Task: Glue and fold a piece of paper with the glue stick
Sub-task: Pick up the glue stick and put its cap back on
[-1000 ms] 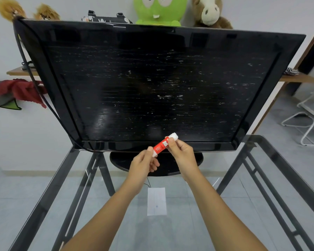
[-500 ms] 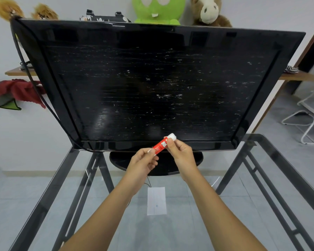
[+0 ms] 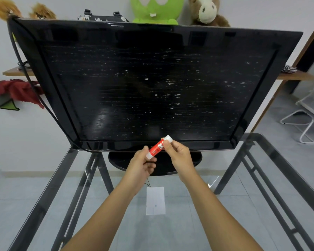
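A red glue stick (image 3: 157, 148) with white ends is held tilted in the air, just in front of the television's lower edge. My left hand (image 3: 141, 163) pinches its lower end and my right hand (image 3: 179, 153) pinches it near the upper white cap. A small white rectangular piece of paper (image 3: 155, 200) lies flat on the glass table (image 3: 261, 178), below and between my forearms, untouched by either hand.
A large black television (image 3: 152, 84) on an oval stand (image 3: 194, 160) fills the back of the table. Dark metal table legs show through the glass. Plush toys sit behind the television, a red cloth (image 3: 16, 89) hangs at left, a white chair (image 3: 308, 113) stands at right.
Both hands with the glue stick have hardly moved; they sit slightly higher against the television's lower edge. The paper has not moved.
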Motion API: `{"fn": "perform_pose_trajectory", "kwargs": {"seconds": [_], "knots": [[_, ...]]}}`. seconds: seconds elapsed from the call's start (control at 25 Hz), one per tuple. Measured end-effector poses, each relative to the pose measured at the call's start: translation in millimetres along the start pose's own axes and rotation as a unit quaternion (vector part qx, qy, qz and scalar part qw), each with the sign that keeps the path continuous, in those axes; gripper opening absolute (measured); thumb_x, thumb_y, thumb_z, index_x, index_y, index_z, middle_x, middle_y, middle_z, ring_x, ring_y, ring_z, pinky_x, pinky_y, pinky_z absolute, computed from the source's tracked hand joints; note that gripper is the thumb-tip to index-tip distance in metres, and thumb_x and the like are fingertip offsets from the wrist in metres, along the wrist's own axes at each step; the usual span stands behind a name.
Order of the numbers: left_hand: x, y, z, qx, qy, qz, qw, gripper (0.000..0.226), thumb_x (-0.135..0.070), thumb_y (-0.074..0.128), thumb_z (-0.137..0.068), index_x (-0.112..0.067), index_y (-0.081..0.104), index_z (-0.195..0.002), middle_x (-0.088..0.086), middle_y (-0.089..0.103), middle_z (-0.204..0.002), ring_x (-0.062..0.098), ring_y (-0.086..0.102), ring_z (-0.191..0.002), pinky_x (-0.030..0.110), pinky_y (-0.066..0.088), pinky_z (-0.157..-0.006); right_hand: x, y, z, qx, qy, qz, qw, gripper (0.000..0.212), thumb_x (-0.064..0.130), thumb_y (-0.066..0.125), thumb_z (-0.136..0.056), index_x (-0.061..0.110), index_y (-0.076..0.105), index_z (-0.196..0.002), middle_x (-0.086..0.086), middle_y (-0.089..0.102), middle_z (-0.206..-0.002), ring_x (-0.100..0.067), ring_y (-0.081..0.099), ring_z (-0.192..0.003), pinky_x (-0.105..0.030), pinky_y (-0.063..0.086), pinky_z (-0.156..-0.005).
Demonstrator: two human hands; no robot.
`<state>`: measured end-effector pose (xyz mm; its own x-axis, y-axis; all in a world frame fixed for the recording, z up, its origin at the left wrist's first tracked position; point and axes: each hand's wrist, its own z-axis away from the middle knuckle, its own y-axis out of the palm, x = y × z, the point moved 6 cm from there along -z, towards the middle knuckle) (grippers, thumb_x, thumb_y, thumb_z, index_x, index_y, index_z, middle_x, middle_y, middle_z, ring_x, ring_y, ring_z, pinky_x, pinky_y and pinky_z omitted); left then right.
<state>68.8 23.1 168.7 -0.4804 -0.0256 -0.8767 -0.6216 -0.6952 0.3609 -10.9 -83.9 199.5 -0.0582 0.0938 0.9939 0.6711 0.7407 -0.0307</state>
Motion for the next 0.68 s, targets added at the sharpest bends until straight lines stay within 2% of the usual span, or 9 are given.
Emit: {"fn": "perform_pose_trajectory", "kwargs": {"seconds": [0.08, 0.2, 0.28, 0.36, 0.44, 0.48, 0.56, 0.6, 0.68], "knots": [[-7.1, 0.7, 3.1, 0.026, 0.114, -0.060, 0.991, 0.019, -0.029, 0.053, -0.090, -0.014, 0.062, -0.098, 0.002, 0.062, -0.078, 0.009, 0.057, -0.068, 0.021, 0.049, -0.067, -1.0, -1.6, -0.7, -0.001, 0.002, -0.001, 1.000, 0.017, 0.055, 0.056, -0.079, 0.047, 0.070, -0.084, 0.016, 0.072, -0.089, 0.004, 0.064, -0.091, -0.005, 0.045, -0.073], [-7.2, -0.6, 2.5, 0.021, 0.126, -0.157, 0.979, 0.036, -0.042, 0.044, -0.092, -0.011, 0.062, -0.084, -0.003, 0.057, -0.063, 0.007, 0.050, -0.057, 0.021, 0.044, -0.060, -2.6, -1.4, -1.4, 0.001, 0.005, -0.010, 1.000, 0.019, 0.056, 0.056, -0.077, 0.047, 0.070, -0.085, 0.016, 0.072, -0.091, 0.002, 0.064, -0.095, -0.014, 0.047, -0.082], [-3.9, -2.0, 0.4, 0.000, 0.049, -0.136, 0.990, 0.047, -0.049, 0.039, -0.093, -0.012, 0.060, -0.072, -0.005, 0.048, -0.049, 0.006, 0.041, -0.044, 0.019, 0.037, -0.046, -2.0, 0.1, -1.4, 0.009, 0.003, -0.009, 1.000, 0.019, 0.055, 0.056, -0.078, 0.046, 0.070, -0.086, 0.016, 0.072, -0.094, 0.001, 0.064, -0.098, -0.014, 0.048, -0.084], [8.3, -2.6, -2.1, 0.024, -0.105, -0.023, 0.994, 0.051, -0.050, 0.041, -0.092, -0.014, 0.053, -0.058, -0.005, 0.039, -0.041, 0.007, 0.032, -0.034, 0.018, 0.029, -0.034, -0.3, 1.2, -1.0, 0.016, 0.002, -0.003, 1.000, 0.019, 0.054, 0.057, -0.079, 0.043, 0.071, -0.086, 0.015, 0.072, -0.092, 0.002, 0.064, -0.095, -0.008, 0.047, -0.078], [15.7, 1.9, 3.3, 0.076, -0.229, 0.081, 0.967, 0.055, -0.051, 0.041, -0.091, -0.016, 0.047, -0.049, -0.006, 0.035, -0.037, 0.006, 0.029, -0.029, 0.018, 0.024, -0.027, -0.7, 1.2, -0.8, 0.022, 0.004, -0.002, 1.000, 0.019, 0.051, 0.058, -0.079, 0.039, 0.071, -0.085, 0.015, 0.072, -0.089, 0.003, 0.064, -0.091, -0.005, 0.045, -0.075], [16.7, 3.3, 4.8, 0.079, -0.248, 0.092, 0.961, 0.056, -0.053, 0.040, -0.091, -0.016, 0.047, -0.048, -0.006, 0.037, -0.036, 0.006, 0.030, -0.028, 0.018, 0.025, -0.027, -2.4, 1.2, -0.7, 0.023, 0.008, -0.003, 1.000, 0.019, 0.050, 0.058, -0.079, 0.038, 0.071, -0.085, 0.015, 0.073, -0.089, 0.003, 0.064, -0.092, -0.005, 0.045, -0.076], [13.4, -1.8, -0.2, 0.030, -0.179, -0.011, 0.983, 0.057, -0.056, 0.038, -0.090, -0.013, 0.059, -0.060, -0.001, 0.053, -0.047, 0.009, 0.045, -0.036, 0.020, 0.036, -0.036, -7.1, -1.0, -0.6, 0.010, 0.018, -0.010, 1.000, 0.021, 0.052, 0.059, -0.078, 0.036, 0.072, -0.084, 0.013, 0.073, -0.090, 0.001, 0.065, -0.093, -0.007, 0.047, -0.078], [5.9, -5.3, -3.2, -0.010, -0.085, -0.106, 0.991, 0.051, -0.056, 0.039, -0.090, -0.013, 0.065, -0.078, 0.001, 0.063, -0.062, 0.010, 0.056, -0.048, 0.021, 0.044, -0.047, -9.5, -3.6, -1.2, -0.005, 0.023, -0.014, 1.000, 0.023, 0.053, 0.059, -0.077, 0.036, 0.072, -0.082, 0.011, 0.073, -0.090, 0.000, 0.066, -0.093, -0.009, 0.049, -0.077], [-16.9, -1.3, 2.6, -0.047, 0.165, -0.286, 0.943, 0.035, -0.047, 0.052, -0.087, -0.021, 0.059, -0.110, -0.004, 0.067, -0.097, 0.005, 0.063, -0.081, 0.018, 0.049, -0.071, -15.1, -8.8, -2.4, -0.032, 0.036, -0.018, 0.999, 0.027, 0.056, 0.060, -0.073, 0.033, 0.072, -0.081, 0.008, 0.074, -0.088, -0.002, 0.066, -0.092, -0.013, 0.049, -0.074]]}}
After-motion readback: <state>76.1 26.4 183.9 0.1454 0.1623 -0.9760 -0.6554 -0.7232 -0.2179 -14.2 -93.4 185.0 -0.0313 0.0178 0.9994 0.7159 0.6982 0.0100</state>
